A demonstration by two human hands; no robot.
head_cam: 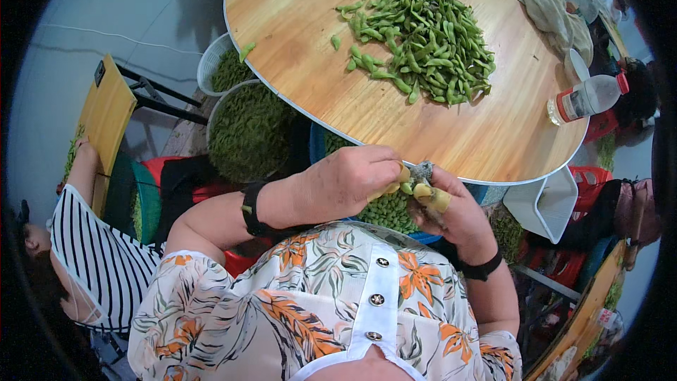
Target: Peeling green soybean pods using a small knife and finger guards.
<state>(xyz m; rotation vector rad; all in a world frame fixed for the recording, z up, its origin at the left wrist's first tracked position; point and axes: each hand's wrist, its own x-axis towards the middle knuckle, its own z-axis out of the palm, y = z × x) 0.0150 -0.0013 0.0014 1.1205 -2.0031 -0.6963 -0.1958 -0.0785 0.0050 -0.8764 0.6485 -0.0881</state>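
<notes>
Above the tub at the round table's near edge, my left hand (351,177) and my right hand (457,211) meet at the fingertips. Pinched between them is a small green soybean pod (406,188), mostly covered by the fingers. Yellow tape wraps several fingertips, and a grey, fuzzy covering (422,170) shows at my right thumb. Under the hands, a blue tub (427,238) holds shelled green soybeans (389,211). Farther forward on the wooden tabletop (312,74) lies a heap of green soybean pods (431,45).
A clear plastic bottle (589,98) with a red cap lies tilted at the table's right, near a crumpled cloth (555,16). White baskets (203,71) of green material stand left. A white plastic container (545,206) is at right. A person in stripes (106,259) sits left.
</notes>
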